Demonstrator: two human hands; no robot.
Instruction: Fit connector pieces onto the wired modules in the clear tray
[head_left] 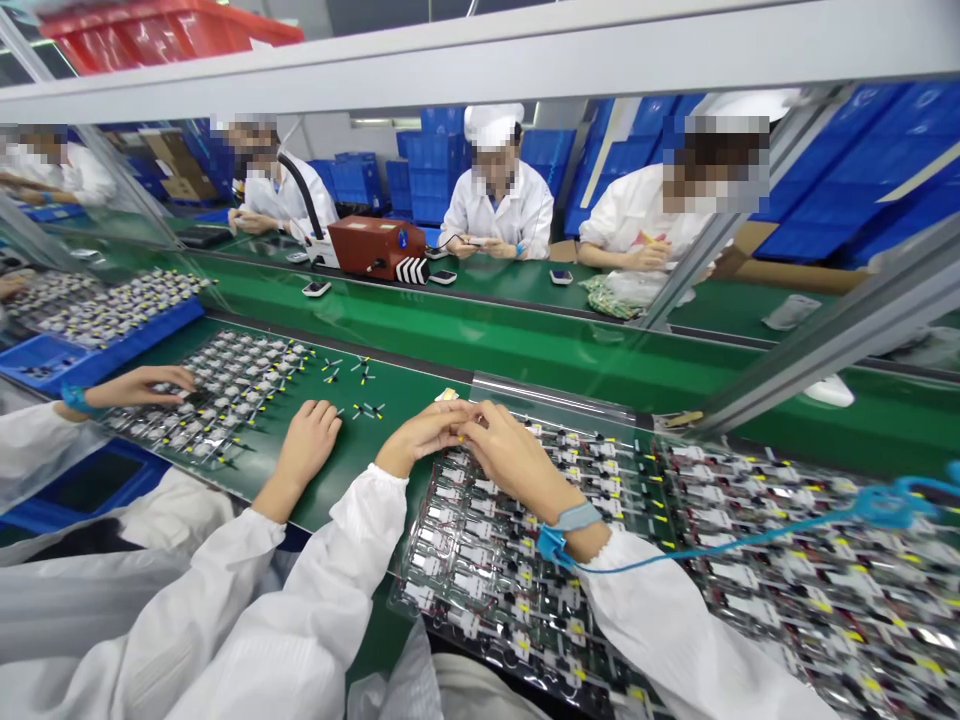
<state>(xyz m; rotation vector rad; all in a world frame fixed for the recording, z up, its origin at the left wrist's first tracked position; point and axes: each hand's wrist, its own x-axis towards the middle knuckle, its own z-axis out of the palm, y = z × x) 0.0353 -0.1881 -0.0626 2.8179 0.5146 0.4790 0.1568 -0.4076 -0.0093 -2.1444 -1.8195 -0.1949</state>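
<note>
My left hand (426, 436) and my right hand (517, 462) meet above the far left corner of a clear plastic tray (405, 597). The fingertips of both are pinched together; whatever lies between them is hidden or too small to name. Rows of small white parts with thin wires and yellow and black tips, like tiny motor assemblies (469, 555), fill the tray below. A blue wrist strap (570, 530) with a coiled cord circles my right wrist. Just beyond my left fingers lies a small pale yellowish item (448, 395).
Another filled tray (795, 570) is on the right. To the left, a co-worker's hands (307, 445) rest by a similar tray (225, 390). Small propellers (367, 410) lie on the green table (375, 450). A metal frame post (795, 330) slants up at right; co-workers sit opposite.
</note>
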